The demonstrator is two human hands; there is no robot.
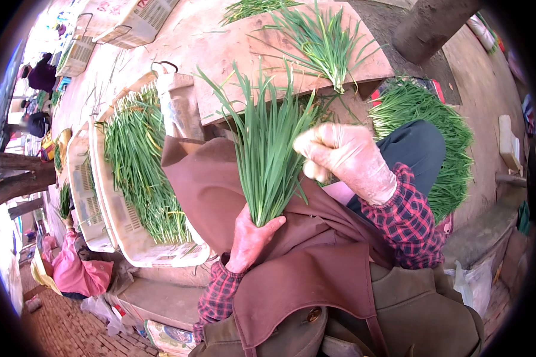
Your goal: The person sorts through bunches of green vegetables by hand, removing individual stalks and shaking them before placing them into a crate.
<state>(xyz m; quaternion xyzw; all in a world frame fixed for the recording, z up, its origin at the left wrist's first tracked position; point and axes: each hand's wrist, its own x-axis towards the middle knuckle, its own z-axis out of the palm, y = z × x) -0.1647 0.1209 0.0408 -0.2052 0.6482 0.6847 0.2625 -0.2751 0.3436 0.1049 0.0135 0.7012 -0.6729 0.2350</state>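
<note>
My left hand [251, 239] is closed around the pale lower ends of a bunch of garlic chives [267, 157], which stands upright over my lap with its leaf tips fanned out away from me. Just right of those leaves, my right hand [346, 159] is raised with its fingers curled in; the fingertips are slightly blurred, and whatever they may hold cannot be made out. Beneath both hands a maroon apron [205, 172] covers my lap. Beyond the bunch, another tied-looking bunch of chives [321, 50] lies on a low wooden board table [232, 56].
At the left, a white plastic crate [143, 259] holds many chives [138, 160]. A large heap of chives [438, 146] sits on the right beside my knee. A wooden post [432, 30] rises behind the table. Another person in pink [80, 268] sits at far left.
</note>
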